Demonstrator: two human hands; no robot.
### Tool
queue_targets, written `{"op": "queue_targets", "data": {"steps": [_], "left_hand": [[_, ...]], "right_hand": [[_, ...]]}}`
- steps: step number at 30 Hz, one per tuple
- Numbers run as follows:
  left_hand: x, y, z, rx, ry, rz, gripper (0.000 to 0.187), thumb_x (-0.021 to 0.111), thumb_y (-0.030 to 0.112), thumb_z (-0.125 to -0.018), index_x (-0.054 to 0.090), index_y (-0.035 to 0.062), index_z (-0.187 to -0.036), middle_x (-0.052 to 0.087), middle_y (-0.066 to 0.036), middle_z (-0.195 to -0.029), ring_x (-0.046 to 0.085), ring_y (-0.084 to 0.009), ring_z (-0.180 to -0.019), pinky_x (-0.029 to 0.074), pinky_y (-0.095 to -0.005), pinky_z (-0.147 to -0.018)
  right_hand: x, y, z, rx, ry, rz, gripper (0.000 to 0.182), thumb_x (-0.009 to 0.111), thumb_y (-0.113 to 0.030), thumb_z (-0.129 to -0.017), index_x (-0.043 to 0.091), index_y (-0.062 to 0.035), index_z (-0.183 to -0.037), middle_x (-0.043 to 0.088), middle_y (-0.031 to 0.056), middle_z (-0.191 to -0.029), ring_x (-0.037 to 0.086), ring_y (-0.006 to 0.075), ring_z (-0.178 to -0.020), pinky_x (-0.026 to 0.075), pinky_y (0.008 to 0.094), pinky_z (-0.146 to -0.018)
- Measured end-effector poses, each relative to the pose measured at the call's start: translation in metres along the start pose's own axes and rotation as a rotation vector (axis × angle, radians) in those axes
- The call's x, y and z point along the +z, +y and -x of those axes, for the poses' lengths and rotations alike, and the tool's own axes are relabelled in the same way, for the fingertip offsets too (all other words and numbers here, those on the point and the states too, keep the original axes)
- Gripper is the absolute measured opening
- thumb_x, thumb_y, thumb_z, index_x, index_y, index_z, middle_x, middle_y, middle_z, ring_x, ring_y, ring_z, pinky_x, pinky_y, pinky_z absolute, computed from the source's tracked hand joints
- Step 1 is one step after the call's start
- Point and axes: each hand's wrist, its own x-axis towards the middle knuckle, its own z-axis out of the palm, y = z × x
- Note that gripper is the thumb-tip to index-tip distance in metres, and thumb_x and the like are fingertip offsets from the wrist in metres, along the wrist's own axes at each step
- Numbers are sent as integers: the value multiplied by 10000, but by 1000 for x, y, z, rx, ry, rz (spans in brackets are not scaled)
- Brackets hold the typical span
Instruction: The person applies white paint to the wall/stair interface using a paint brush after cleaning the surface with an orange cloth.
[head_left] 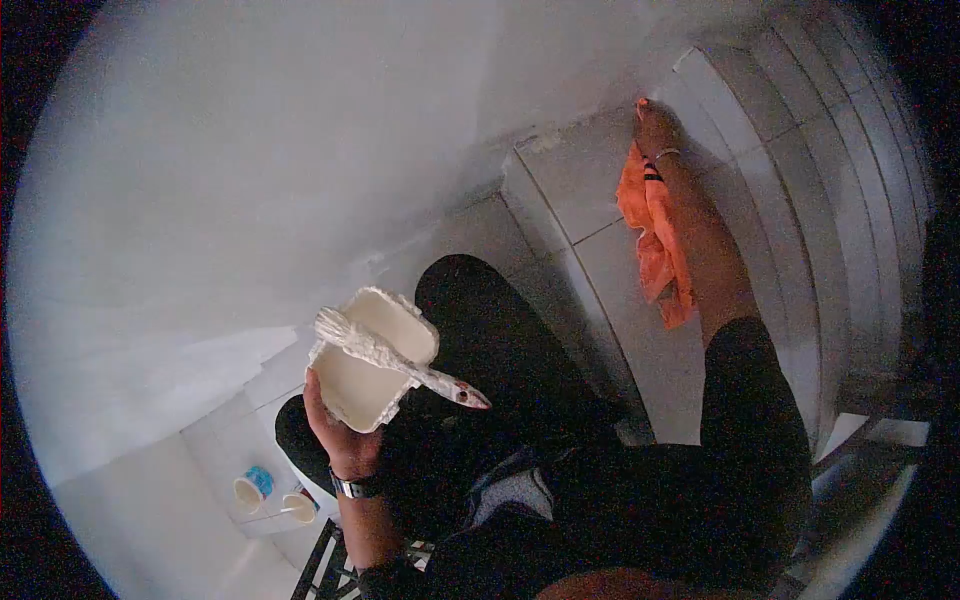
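Observation:
My left hand (345,440) holds a square paint container (365,385) with whitish paint in it and dried paint around its rim. Across the top of the container rests a paint-caked brush (375,352), bristles toward the wall and handle sticking out to the right. Out at the far right, my right hand (656,130) is closed on an orange cloth (652,235), pressed near where the tiled step meets the wall. The cloth hangs down along my forearm. The fingertips of that hand are partly hidden.
A white painted wall (270,150) runs along the left and top. Tiled steps (610,270) rise to the right. Two small cups, a blue-and-white one (258,483) and a whitish one (299,507), are on the tiled floor at lower left. A dark slatted frame (325,560) is below.

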Motion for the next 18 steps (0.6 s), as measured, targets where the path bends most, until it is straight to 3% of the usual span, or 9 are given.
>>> {"op": "queue_targets", "data": {"steps": [5, 9, 11, 14, 18], "left_hand": [[11, 0, 0, -27, 138, -66, 478, 380, 386, -930, 415, 74, -1289, 462, -110, -1298, 467, -273, -1171, 429, -459, -943], [11, 0, -2, -6, 83, -129, 494, 391, 407, -920, 422, 72, -1283, 479, -108, -1280, 474, -273, -1161, 428, -463, -939], [10, 0, -3, -26, 133, -94, 494, 393, 403, -920, 418, 72, -1286, 482, -109, -1274, 473, -274, -1164, 430, -471, -934], [12, 1, -3, -32, 129, -65, 485, 393, 394, -921, 422, 72, -1282, 484, -110, -1271, 481, -276, -1155, 430, -473, -936], [15, 2, -2, -54, 91, -59, 479, 397, 384, -921, 422, 68, -1281, 485, -112, -1271, 488, -277, -1148, 434, -462, -937]], "right_hand": [[15, -1, 11, 73, 331, -15, 311, 432, -246, -868, 579, -26, -1031, 562, 173, -1094, 526, 338, -1027, 428, 423, -880], [21, 8, 1, 15, 366, 70, 306, 435, -240, -870, 584, -54, -1062, 582, 183, -1035, 529, 348, -1010, 412, 426, -906], [7, 1, 7, 19, 270, 163, 301, 419, -221, -877, 587, -91, -1091, 583, 159, -1048, 529, 335, -1027, 396, 426, -931], [16, -1, 6, 78, 383, 55, 312, 409, -202, -882, 581, -117, -1128, 584, 133, -1083, 520, 313, -1067, 392, 418, -949], [17, 2, -1, 70, 301, 127, 324, 395, -192, -889, 573, -122, -1150, 577, 123, -1128, 524, 307, -1079, 381, 405, -973]]}}
